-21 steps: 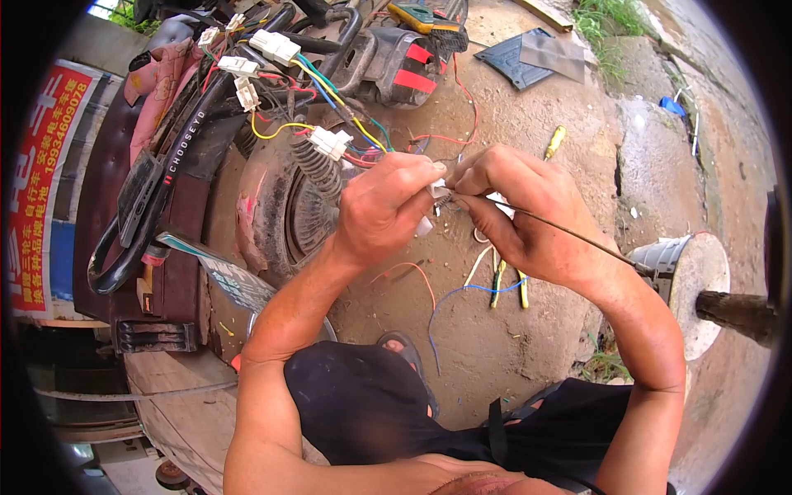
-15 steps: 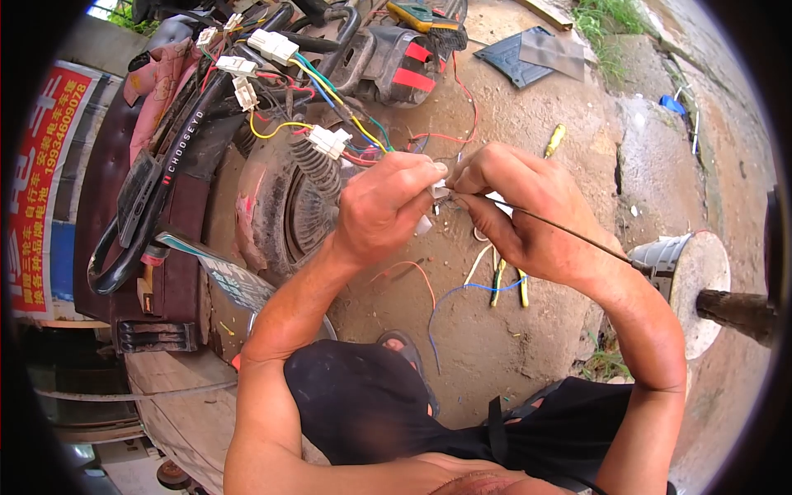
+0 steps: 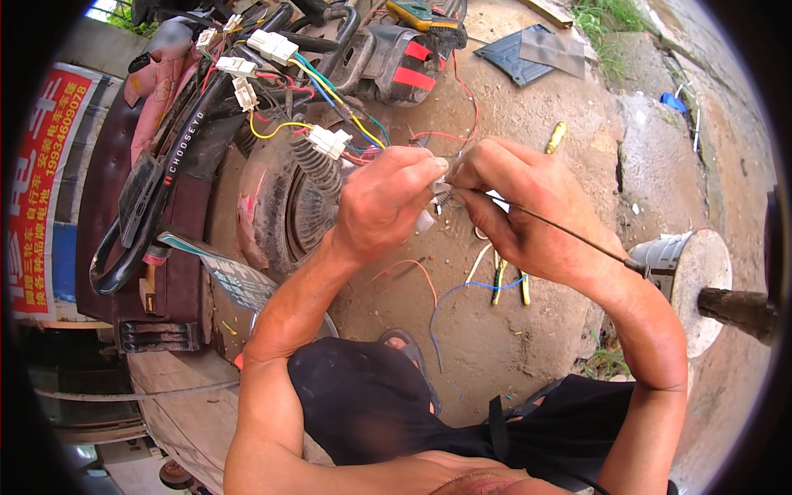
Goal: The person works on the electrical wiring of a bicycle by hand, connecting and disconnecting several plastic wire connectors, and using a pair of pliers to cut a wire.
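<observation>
Person's left hand (image 3: 388,198) pinching a small white plastic piece (image 3: 440,189), right hand (image 3: 528,206) grasping a thin dark rod (image 3: 577,237) beside it, wire connector (image 3: 329,142) left of that piece.

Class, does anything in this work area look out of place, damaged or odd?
Yes: a blue wire and an orange wire lie strewn on the dirt ground below the left hand and right hand, which looks untidy; the blue one reaches a yellow-handled tool. No spill stands out.
</observation>
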The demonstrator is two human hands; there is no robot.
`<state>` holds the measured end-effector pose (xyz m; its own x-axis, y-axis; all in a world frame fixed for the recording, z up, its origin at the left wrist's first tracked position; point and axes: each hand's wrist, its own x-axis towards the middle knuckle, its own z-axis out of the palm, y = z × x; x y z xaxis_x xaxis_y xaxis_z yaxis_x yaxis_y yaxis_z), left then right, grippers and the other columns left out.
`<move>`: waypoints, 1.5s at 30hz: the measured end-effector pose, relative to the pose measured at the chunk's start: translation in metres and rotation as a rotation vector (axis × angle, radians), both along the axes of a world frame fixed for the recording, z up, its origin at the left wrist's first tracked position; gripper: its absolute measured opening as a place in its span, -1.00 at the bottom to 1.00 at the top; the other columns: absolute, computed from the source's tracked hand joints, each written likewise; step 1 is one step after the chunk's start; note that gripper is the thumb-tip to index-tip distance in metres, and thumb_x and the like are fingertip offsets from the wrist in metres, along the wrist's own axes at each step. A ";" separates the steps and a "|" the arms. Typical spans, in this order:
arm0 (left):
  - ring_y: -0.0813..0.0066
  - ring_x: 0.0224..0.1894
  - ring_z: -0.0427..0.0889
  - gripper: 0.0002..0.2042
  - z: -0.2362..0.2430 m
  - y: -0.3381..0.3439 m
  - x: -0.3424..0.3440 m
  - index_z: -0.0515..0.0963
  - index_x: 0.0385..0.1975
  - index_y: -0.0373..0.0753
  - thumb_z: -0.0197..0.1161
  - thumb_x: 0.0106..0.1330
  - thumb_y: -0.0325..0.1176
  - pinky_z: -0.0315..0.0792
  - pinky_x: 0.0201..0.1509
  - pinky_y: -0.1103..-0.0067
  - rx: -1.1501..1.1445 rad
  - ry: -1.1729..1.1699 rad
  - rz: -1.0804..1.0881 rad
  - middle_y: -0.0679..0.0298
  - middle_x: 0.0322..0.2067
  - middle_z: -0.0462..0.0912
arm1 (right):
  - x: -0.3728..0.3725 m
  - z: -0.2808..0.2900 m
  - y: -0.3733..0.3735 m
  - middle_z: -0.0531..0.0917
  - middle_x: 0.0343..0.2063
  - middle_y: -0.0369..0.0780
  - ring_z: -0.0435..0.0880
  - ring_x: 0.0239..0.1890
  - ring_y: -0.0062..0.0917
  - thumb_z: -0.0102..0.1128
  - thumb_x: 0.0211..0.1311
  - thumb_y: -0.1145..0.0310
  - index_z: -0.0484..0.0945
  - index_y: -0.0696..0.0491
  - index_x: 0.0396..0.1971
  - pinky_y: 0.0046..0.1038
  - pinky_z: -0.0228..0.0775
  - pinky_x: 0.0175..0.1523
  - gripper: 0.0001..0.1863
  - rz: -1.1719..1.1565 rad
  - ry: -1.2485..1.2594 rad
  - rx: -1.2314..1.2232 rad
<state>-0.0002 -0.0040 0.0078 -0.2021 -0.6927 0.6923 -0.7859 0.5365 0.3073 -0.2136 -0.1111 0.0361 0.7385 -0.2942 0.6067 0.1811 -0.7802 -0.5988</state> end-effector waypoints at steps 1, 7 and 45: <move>0.13 -0.22 0.73 -0.67 -0.001 -0.001 0.000 0.63 -0.05 -0.31 0.37 0.18 -0.71 0.62 -0.16 0.40 -0.020 -0.005 0.002 0.03 -0.19 0.71 | 0.000 -0.001 0.000 0.52 -0.42 -0.01 0.59 -0.34 0.08 0.27 0.20 0.55 0.37 0.16 -0.31 -0.05 0.46 -0.29 -0.79 -0.006 0.004 0.013; 0.17 -0.22 0.73 -0.69 -0.010 -0.004 0.001 0.64 -0.07 -0.31 0.37 0.18 -0.68 0.62 -0.14 0.40 0.033 0.024 0.043 0.09 -0.22 0.72 | 0.007 -0.020 -0.004 0.57 -0.44 -0.02 0.63 -0.36 0.02 0.30 0.23 0.52 0.43 0.16 -0.32 -0.12 0.48 -0.32 -0.82 -0.051 -0.031 0.039; 0.42 -0.39 0.63 -0.80 -0.015 -0.008 -0.002 0.65 -0.25 -0.23 0.46 0.17 -0.60 0.51 -0.40 0.51 0.096 0.012 0.269 0.23 -0.27 0.64 | 0.039 -0.064 -0.020 0.36 -0.63 -0.53 0.20 -0.60 -0.81 0.09 0.56 0.05 0.58 -0.01 -0.39 -0.59 -0.02 -0.50 -0.63 -0.114 0.256 1.006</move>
